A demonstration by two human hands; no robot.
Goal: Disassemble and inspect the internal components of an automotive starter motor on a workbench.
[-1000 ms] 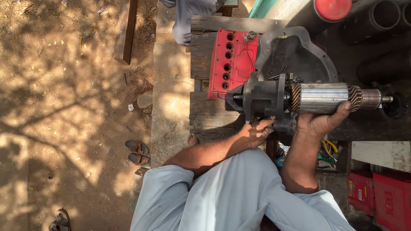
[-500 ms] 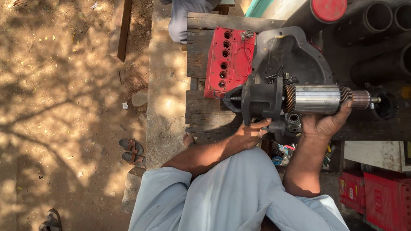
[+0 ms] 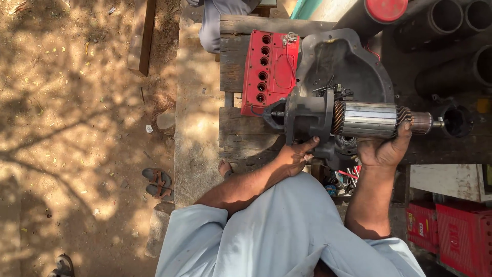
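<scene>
- The counter [image 3: 246,138] is a bench of weathered wooden planks beside sunlit dirt ground; a pair of sandals [image 3: 159,183] lies on the dirt near its edge.
- A dark metal housing [image 3: 341,64] lies on the counter next to a red cover [image 3: 271,69] with a row of round holes; black pipes [image 3: 451,31] are stacked beyond them.
- The motor armature [image 3: 348,119] is held level above the counter, just in front of the housing. Steel core, copper windings and cast end piece suggest it is heavy, rigid and end-weighted, so it likely needs support at both ends.
- The left hand [image 3: 294,156] has its fingers closed under the grey end piece [image 3: 307,115], a solid part that should bear a firm grip.
- The right hand [image 3: 384,149] cups the core from below, fingers curled up around its commutator end.
- The windings and commutator [image 3: 421,122] look easiest to damage; the smooth core may be greasy, so slippery.
</scene>
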